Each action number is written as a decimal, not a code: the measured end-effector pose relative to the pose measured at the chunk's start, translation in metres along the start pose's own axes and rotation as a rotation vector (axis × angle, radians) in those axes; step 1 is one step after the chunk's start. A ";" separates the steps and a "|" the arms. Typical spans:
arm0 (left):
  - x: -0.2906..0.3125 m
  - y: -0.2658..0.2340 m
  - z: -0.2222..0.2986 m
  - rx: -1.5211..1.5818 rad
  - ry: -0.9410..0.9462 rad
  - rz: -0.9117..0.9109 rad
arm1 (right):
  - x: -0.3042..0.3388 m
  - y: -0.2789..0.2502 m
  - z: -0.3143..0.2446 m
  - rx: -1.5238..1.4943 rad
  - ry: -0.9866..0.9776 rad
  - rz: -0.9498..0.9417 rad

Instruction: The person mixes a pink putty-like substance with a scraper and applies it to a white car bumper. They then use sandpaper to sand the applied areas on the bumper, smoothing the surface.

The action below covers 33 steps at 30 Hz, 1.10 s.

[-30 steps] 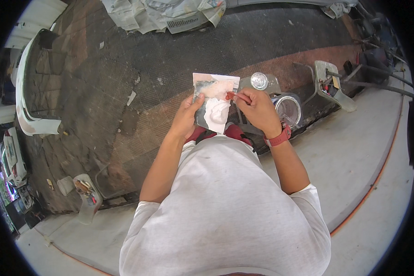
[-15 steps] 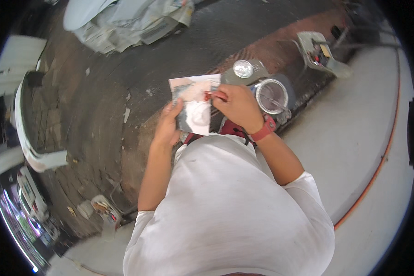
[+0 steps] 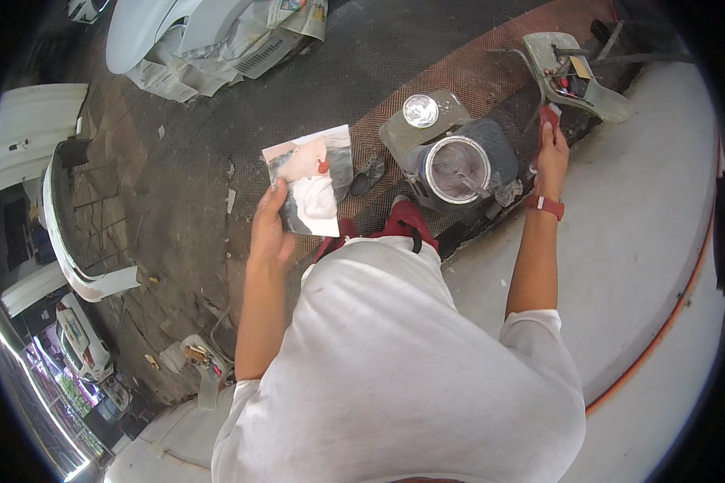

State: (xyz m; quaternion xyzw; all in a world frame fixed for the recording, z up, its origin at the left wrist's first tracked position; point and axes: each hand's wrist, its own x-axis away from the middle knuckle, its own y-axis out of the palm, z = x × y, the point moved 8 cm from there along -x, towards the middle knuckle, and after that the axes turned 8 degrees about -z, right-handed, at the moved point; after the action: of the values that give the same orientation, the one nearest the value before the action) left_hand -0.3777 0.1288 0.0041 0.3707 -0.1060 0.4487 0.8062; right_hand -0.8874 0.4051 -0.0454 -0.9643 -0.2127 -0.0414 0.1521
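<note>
My left hand (image 3: 271,225) grips the lower left edge of a flat mixing board (image 3: 337,145). On it lie a smear of pinkish putty (image 3: 302,161), a white mound of putty (image 3: 315,198) and a small red dab (image 3: 323,167). Stretched out to the right, my right hand (image 3: 551,157) is closed around a small red tube (image 3: 550,117) with a pale end. Between the hands stands an open tin (image 3: 480,149) of greyish paste, with a tool leaning inside it.
A small silver-topped can (image 3: 420,111) stands beyond the tin. At the upper right, a chair (image 3: 549,48) carries tools. A paper-masked white car part (image 3: 149,36) lies at the upper left, a curved white bumper (image 3: 44,193) at the far left. A pale wall (image 3: 620,201) runs along the right.
My right hand has moved from over the board out to the far right, carrying the red tube. A red dab now shows on the putty. The board has shifted slightly left.
</note>
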 end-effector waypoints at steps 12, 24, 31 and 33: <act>0.013 -0.008 -0.009 0.093 -0.043 0.153 | -0.052 0.034 0.312 -0.020 0.536 -0.456; 0.020 -0.036 -0.048 0.417 0.186 0.148 | -0.114 0.114 0.084 0.155 -0.107 -0.305; 0.019 -0.046 -0.048 0.562 0.362 -0.028 | 0.139 0.338 -0.035 -0.553 0.138 -1.209; 0.028 -0.047 -0.035 0.622 0.408 -0.137 | 0.216 0.386 -0.045 -0.685 0.234 -1.404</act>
State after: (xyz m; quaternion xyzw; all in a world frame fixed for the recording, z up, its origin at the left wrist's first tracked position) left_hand -0.3298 0.1561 -0.0295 0.5071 0.2230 0.4693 0.6877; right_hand -0.5293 0.1440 -0.0782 -0.5872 -0.7297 -0.2920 -0.1936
